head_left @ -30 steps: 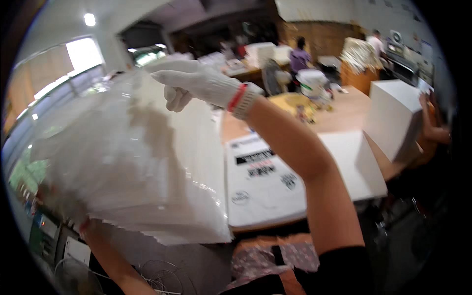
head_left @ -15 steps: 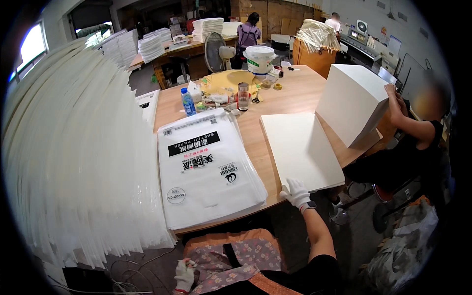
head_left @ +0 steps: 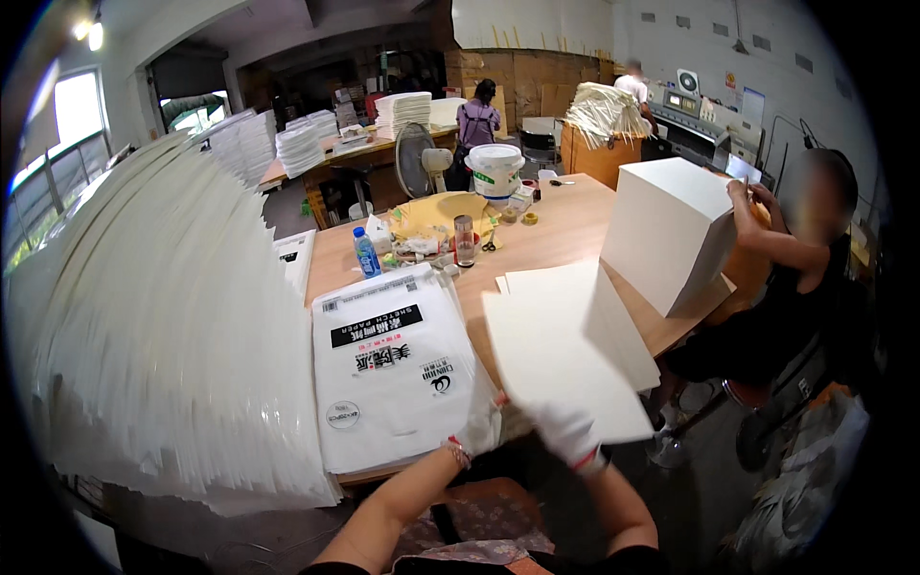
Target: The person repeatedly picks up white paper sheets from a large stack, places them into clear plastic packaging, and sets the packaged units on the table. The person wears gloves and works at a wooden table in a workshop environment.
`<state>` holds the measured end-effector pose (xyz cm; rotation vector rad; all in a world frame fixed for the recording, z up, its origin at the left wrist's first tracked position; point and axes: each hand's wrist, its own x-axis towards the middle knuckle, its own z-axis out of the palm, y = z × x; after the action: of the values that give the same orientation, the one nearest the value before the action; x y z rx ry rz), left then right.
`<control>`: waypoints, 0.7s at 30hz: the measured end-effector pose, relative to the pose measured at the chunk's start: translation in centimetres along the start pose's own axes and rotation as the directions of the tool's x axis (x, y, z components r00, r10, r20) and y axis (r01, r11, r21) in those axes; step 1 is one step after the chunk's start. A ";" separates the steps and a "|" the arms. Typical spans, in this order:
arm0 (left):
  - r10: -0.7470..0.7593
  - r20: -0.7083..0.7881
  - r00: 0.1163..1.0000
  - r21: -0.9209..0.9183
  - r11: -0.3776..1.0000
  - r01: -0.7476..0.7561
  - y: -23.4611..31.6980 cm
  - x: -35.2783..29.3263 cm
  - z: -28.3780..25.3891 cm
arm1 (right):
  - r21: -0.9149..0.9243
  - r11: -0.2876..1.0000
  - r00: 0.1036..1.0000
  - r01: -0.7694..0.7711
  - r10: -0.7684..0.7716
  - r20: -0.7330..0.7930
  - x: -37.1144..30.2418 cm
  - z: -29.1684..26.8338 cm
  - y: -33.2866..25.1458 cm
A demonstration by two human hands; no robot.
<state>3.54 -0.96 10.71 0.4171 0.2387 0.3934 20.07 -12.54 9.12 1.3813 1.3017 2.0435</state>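
Observation:
My right hand (head_left: pixel 567 433), in a white glove, grips the near edge of white paper sheets (head_left: pixel 551 350). Those sheets lie skewed over more paper (head_left: pixel 623 331) on the table, their near corner jutting past its edge. Left of them is a pile of white printed plastic bags (head_left: pixel 407 412). My left hand (head_left: pixel 482 427), gloved with bare fingertips showing, is at the near right corner of the bags. It is blurred, and whether its fingers pinch a bag is unclear.
A tall mass of clear plastic sleeves (head_left: pixel 163 335) rises at left. A blue-capped bottle (head_left: pixel 365 254), a glass tumbler (head_left: pixel 464 241), scissors (head_left: pixel 490 241) and a white bucket (head_left: pixel 495 172) stand farther back. At right a co-worker's hands (head_left: pixel 747 192) touch a tall paper stack (head_left: pixel 661 230).
My left hand has risen from my lap to the bags' corner. My right hand has drawn the upper sheets toward me and left, off square with the paper below. The view has tilted up.

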 end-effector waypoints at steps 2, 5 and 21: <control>-0.007 -0.239 0.971 0.477 0.870 0.124 1.4 1.0 -3.9 | 0.984 -0.053 0.984 -0.172 -0.060 0.169 3.6 -4.2 6.6; -0.097 -0.235 0.967 0.667 0.707 0.233 3.8 -3.3 -0.3 | 0.407 -0.717 0.719 -0.566 -0.188 0.669 -6.5 -1.6 3.9; 0.431 -0.339 0.836 0.840 -0.262 0.475 4.9 -10.2 -7.4 | -0.112 -0.840 0.225 -0.530 -0.267 0.937 -4.6 -8.4 -0.4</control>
<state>-9.43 1.51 7.75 2.1271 1.2959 0.1302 14.90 -19.70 5.46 -1.4523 -0.6594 0.6778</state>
